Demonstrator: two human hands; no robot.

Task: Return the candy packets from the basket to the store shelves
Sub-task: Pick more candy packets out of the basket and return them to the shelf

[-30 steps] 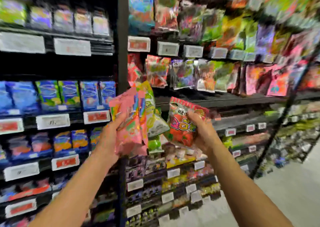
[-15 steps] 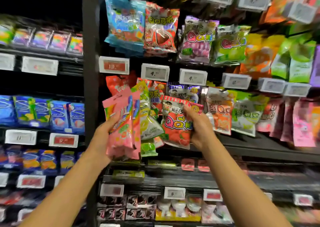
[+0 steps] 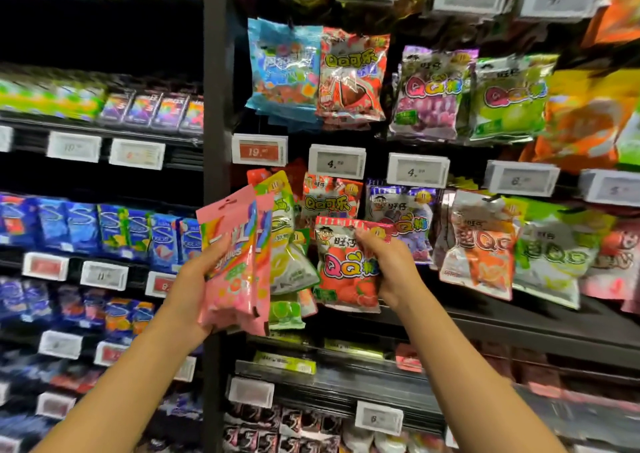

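Left hand (image 3: 197,279) grips a fan of pink and green packets (image 3: 239,262), held upright. Right hand (image 3: 391,265) pinches the top of one red packet (image 3: 346,265), long axis vertical, nearer the shelves. Matching red packets aren't obvious; the hanging row (image 3: 398,217) sits at twelve to two o'clock, just beyond.

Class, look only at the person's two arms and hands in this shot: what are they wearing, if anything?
Nothing shows on them. The left hand and right hand are bare, without gloves, rings or a watch. Both forearms are uncovered right to the picture's lower edge, so no sleeve or cuff appears.
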